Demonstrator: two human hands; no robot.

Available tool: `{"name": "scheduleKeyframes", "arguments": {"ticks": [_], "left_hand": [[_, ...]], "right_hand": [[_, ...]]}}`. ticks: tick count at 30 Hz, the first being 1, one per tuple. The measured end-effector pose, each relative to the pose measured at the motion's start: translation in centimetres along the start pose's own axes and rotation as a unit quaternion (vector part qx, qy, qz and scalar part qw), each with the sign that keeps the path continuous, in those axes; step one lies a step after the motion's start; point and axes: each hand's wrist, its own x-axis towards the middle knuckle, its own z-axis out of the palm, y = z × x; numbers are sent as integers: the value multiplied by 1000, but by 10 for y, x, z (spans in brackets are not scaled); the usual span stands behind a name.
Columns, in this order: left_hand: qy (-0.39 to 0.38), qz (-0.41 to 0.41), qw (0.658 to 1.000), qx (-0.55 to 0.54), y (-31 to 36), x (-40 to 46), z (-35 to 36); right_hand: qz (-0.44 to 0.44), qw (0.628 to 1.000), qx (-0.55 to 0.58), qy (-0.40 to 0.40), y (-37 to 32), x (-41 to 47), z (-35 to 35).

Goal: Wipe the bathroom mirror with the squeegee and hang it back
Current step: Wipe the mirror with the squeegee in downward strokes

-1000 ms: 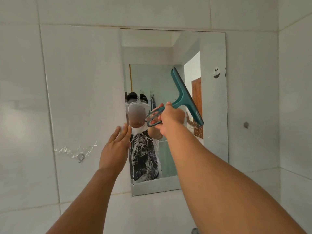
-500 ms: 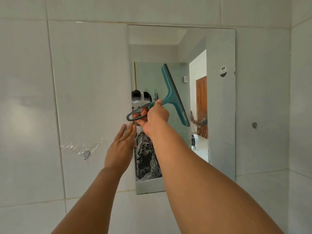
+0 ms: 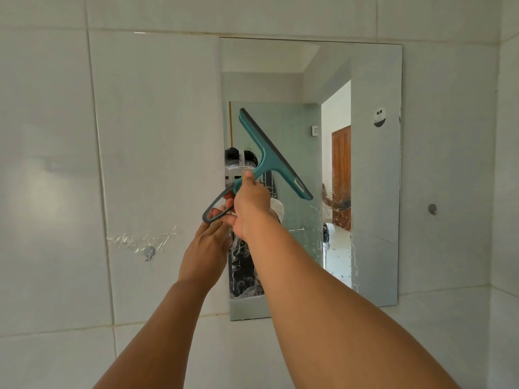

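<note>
1. Teal squeegee (image 3: 273, 155) held in front of the mirror (image 3: 373, 178), blade slanting from 11 o'clock down to 4 o'clock, looped handle end trailing toward 8 o'clock; whether the rubber edge touches the glass, cannot tell.
2. Shifted across the glass from the 3 o'clock side toward the 9 o'clock edge over the last second, handle loop now past the mirror's left border and over the tile.
3. Right hand (image 3: 248, 204) clenched around the handle just below the blade, thumb up along the stem.
4. Left hand (image 3: 205, 251) released, fingers flat and extended against the mirror's left edge, fingertips tucked under the handle loop; steadying the mirror, by the look of it.
5. Water streaks and droplets left at 4 o'clock of the blade, on the lower right part of the glass; wiping there judged unfinished.
6. Small wall hook (image 3: 148, 251) at 8 o'clock of the squeegee, amid torn clear tape on the tile; a second hook (image 3: 432, 209) on the wall at 3 o'clock.
7. Leftward drift judged either the end of 1 stroke or the start of a move to hang the tool; left hook nearer.
</note>
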Motion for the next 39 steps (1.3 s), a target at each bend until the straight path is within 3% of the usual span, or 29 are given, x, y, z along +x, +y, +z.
{"name": "scheduleKeyframes", "arguments": {"ticks": [5,10,16,22,30,39], "left_hand": [[1,-13,1000,-11,2,-4,3],[0,-13,1000,-9,3,-8,6],[6,-40,999,-27,7,-17,10],[-1,-63,997,-38,13,-26,13],[5,-63,998,-31,19,-31,14],[-4,-87,996,-30,17,-28,14]], "right_hand": [[-23,998,-63,1,4,4,-14],[-80,978,-195,4,12,6,-32],[-149,909,-390,-15,18,5,-73],[-211,803,-557,-33,-8,20,-118],[-230,696,-679,-22,-55,27,-162],[-264,624,-735,-7,-100,37,-206]]}}
